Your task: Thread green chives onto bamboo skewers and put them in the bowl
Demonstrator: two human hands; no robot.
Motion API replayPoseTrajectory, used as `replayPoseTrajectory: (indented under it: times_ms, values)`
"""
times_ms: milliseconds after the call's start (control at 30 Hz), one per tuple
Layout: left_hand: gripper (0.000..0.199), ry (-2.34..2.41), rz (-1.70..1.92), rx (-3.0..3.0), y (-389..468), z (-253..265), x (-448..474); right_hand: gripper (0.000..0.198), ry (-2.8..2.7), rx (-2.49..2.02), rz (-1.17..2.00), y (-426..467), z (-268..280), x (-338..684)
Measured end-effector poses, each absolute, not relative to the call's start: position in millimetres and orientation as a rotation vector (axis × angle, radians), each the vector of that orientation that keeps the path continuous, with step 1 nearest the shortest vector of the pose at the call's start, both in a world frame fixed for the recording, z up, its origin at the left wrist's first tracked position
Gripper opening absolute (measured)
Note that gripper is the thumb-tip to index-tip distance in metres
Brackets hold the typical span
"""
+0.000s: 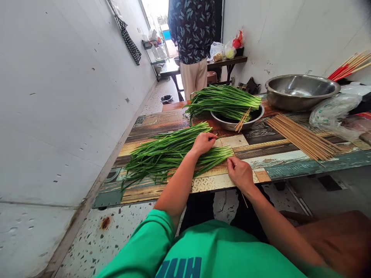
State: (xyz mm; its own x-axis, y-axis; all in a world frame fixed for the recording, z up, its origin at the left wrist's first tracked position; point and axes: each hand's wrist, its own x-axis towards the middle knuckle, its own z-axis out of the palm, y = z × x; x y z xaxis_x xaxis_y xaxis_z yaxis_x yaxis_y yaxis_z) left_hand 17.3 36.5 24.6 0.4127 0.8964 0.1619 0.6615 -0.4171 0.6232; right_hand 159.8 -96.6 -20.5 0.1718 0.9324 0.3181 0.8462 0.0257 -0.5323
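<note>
Two bunches of garlic chives lie on the table, their pale cut ends pointing right: a rear bunch (pixel 174 141) and a front bunch (pixel 216 155). My left hand (pixel 204 143) is closed in a pinch between them, a thin green stalk poking out at its fingertips. Just right of the front bunch's cut ends, my right hand (pixel 240 172) is closed around a bamboo skewer (pixel 245 200). The skewer's lower end sticks out below the hand, past the table edge; its upper part is hidden by the fingers.
Behind, a metal bowl (pixel 226 124) carries more garlic chives (pixel 223 99) and a few threaded skewers (pixel 242 120). Loose bamboo skewers (pixel 303 137) lie at right, near a large steel basin (pixel 303 92) and plastic bags (pixel 333 114). A person (pixel 193 38) stands beyond the table.
</note>
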Motion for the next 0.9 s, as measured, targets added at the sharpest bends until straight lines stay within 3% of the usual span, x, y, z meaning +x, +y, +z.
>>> replayPoseTrajectory:
  times_ms: [900]
  values:
    - [0.029, 1.097, 0.558, 2.251, 33, 34, 5, 0.030, -1.681, -1.850, 0.177, -97, -19, 161]
